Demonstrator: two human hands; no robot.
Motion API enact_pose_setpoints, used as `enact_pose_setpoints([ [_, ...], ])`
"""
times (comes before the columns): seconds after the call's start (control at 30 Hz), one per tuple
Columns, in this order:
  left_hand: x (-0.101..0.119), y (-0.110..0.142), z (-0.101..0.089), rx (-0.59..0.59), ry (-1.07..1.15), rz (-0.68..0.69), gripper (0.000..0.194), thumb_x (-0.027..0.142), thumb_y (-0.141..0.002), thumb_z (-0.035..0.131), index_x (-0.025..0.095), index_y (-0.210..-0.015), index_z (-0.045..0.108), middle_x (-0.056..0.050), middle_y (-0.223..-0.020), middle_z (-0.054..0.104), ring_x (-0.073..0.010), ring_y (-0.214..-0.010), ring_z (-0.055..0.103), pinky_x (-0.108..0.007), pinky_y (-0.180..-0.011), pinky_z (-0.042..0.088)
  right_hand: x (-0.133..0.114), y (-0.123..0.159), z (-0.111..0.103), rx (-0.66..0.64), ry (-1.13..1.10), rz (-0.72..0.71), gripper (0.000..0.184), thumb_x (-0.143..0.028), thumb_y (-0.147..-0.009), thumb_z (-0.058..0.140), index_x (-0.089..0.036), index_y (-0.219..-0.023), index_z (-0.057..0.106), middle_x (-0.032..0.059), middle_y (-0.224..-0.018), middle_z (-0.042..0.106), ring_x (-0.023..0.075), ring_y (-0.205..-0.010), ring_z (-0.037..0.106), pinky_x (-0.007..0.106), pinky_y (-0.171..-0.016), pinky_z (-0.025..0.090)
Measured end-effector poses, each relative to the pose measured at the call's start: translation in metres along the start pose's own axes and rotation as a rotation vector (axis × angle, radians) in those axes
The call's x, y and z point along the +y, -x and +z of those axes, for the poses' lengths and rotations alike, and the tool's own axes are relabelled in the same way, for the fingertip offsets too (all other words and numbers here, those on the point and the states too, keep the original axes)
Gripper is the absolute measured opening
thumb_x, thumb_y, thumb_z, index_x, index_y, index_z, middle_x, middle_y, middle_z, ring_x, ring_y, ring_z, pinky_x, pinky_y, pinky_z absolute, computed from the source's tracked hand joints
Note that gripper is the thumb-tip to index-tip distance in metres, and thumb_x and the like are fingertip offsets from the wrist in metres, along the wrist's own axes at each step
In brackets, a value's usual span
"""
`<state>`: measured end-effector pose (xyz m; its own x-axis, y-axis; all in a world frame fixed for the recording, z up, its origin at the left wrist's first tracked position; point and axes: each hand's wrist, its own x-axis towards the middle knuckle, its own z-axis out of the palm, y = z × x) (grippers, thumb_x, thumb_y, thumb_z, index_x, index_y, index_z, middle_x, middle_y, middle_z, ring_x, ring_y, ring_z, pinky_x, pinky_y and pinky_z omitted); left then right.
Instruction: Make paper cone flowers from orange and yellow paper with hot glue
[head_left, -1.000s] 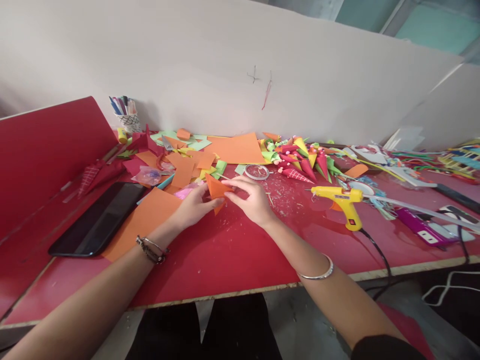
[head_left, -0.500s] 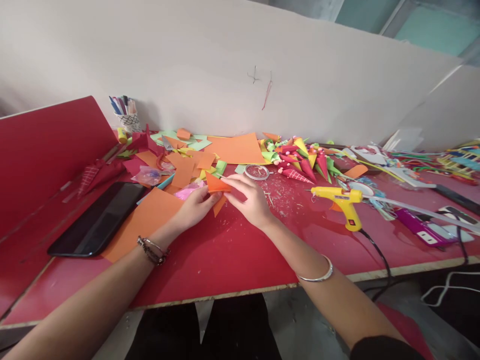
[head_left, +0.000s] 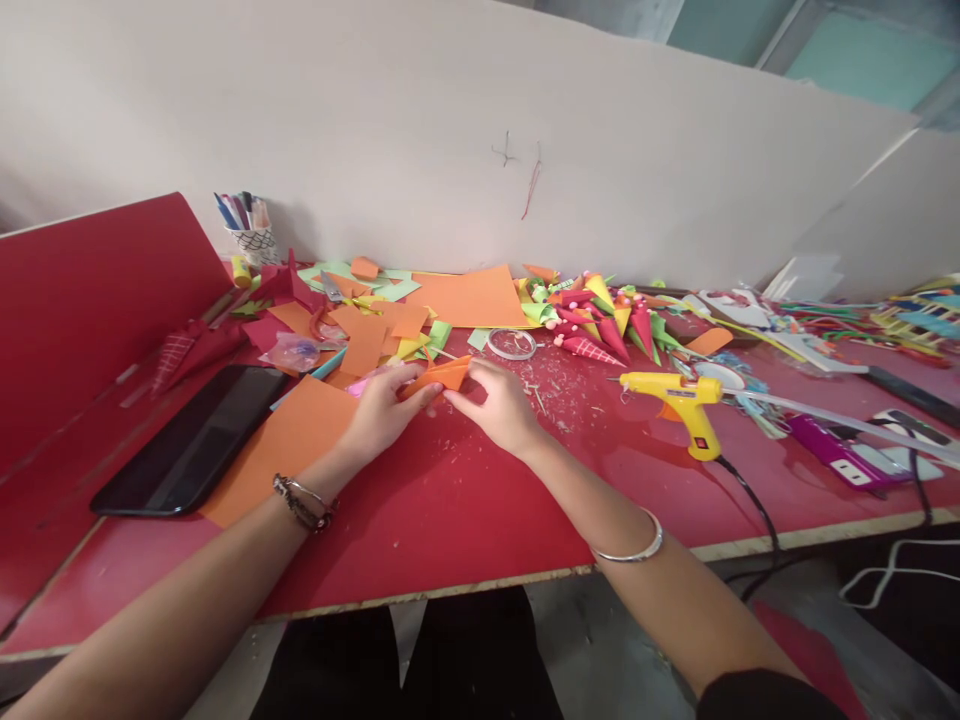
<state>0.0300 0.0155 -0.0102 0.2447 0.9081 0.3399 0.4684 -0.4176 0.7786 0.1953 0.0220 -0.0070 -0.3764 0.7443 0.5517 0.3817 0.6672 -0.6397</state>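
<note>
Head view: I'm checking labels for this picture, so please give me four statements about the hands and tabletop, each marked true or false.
1. The left hand and right hand are both on the folded orange paper. True.
2. The right hand grips the glue gun. False: the glue gun is apart from it, to its right.
3. Pens stand in the patterned cup. True.
4. The pile of paper cones is all blue. False: the paper cones include red, yellow and green.

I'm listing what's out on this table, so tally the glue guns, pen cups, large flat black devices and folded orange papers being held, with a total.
Yellow glue gun: 1
Pen cup: 1
Large flat black device: 1
Held folded orange paper: 1, seemingly one piece
Total: 4
</note>
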Motion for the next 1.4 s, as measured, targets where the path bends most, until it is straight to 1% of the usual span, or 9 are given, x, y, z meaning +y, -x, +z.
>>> enact_pose_setpoints([
  [0.1,0.005,0.0,-0.002,0.021,0.07,-0.055,0.022,0.037,-0.075,0.052,0.016,-0.074,0.057,0.0,-0.061,0.059,-0.0131,-0.063,0.054,-0.023,-0.062,0.04,0.002,0.002,0.003,-0.015,-0.155,0.125,0.019,-0.028,-0.076,0.053,-0.017,-0.09,0.058,0.0056,-0.086,0.063,0.0171,-0.078,0.059,0.032,-0.07,0.048],
  [0.27,0.005,0.0,-0.002,0.115,0.284,-0.153,0.029,0.039,-0.068,0.06,0.018,-0.086,0.055,-0.001,-0.079,0.06,-0.0107,-0.059,0.055,-0.021,-0.053,0.04,0.007,0.001,0.009,-0.035,-0.445,0.312,0.026,-0.032,-0.073,0.057,-0.017,-0.094,0.058,0.0067,-0.093,0.064,0.0184,-0.085,0.06,0.035,-0.075,0.049],
  [0.4,0.002,0.0,0.001,0.1,0.362,-0.251,0.051,0.037,-0.066,0.063,0.021,-0.109,0.041,0.006,-0.059,0.05,-0.0055,-0.044,0.043,-0.017,-0.042,0.031,0.006,-0.001,0.009,-0.03,-0.56,0.389,0.025,-0.032,-0.07,0.06,-0.015,-0.089,0.059,0.0061,-0.087,0.065,0.0172,-0.082,0.06,0.033,-0.073,0.049],
  [0.47,0.003,0.001,0.002,0.05,0.407,-0.283,0.054,0.038,-0.068,0.062,0.019,-0.113,0.038,0.007,-0.055,0.047,-0.0059,-0.043,0.044,-0.017,-0.042,0.032,0.004,-0.001,0.008,-0.042,-0.584,0.41,0.024,-0.031,-0.07,0.06,-0.015,-0.087,0.059,0.0053,-0.084,0.065,0.0154,-0.078,0.06,0.031,-0.071,0.049],
  [0.6,0.008,0.001,0.001,-0.01,0.483,-0.216,0.033,0.036,-0.07,0.059,0.016,-0.093,0.047,0.001,-0.066,0.057,-0.0101,-0.057,0.054,-0.022,-0.054,0.041,0.002,0.0,0.007,-0.136,-0.667,0.436,0.019,-0.028,-0.07,0.061,-0.015,-0.083,0.059,0.0021,-0.075,0.063,0.0101,-0.062,0.059,0.027,-0.063,0.05],
  [0.73,0.008,0.001,0.001,0.115,0.38,-0.176,0.026,0.034,-0.068,0.061,0.017,-0.082,0.047,0.004,-0.063,0.055,-0.0089,-0.056,0.052,-0.021,-0.056,0.041,0.001,0.002,0.009,-0.271,-0.763,0.461,0.016,-0.029,-0.071,0.06,-0.014,-0.076,0.059,0.0013,-0.067,0.062,0.0091,-0.057,0.059,0.025,-0.059,0.051],
  [0.97,0.007,-0.002,-0.003,0.212,0.15,-0.153,0.021,0.035,-0.069,0.059,0.015,-0.07,0.053,0.001,-0.069,0.055,-0.0097,-0.062,0.051,-0.02,-0.057,0.039,0.002,0.001,0.007,-0.283,-0.702,0.513,0.015,-0.026,-0.077,0.053,-0.012,-0.072,0.055,-0.0001,-0.057,0.06,0.0084,-0.048,0.058,0.022,-0.05,0.049],
  [1.17,0.007,-0.003,-0.009,0.028,0.031,-0.145,0.023,0.038,-0.074,0.052,0.015,-0.074,0.054,0.003,-0.062,0.052,-0.008,-0.054,0.046,-0.019,-0.052,0.034,0.004,-0.001,0.003,-0.301,-0.48,0.468,0.02,-0.026,-0.082,0.043,-0.015,-0.066,0.048,-0.0036,-0.047,0.054,0.0059,-0.037,0.05,0.017,-0.04,0.04],
  [1.4,0.001,-0.003,-0.01,-0.054,-0.151,-0.05,0.028,0.04,-0.079,0.045,0.015,-0.067,0.051,0.004,-0.058,0.044,-0.0079,-0.053,0.038,-0.02,-0.05,0.029,0.006,0.003,-0.002,-0.378,-0.272,0.366,0.032,-0.037,-0.082,0.043,-0.016,-0.058,0.046,-0.0064,-0.038,0.044,0.0036,-0.033,0.038,0.016,-0.038,0.031],
])
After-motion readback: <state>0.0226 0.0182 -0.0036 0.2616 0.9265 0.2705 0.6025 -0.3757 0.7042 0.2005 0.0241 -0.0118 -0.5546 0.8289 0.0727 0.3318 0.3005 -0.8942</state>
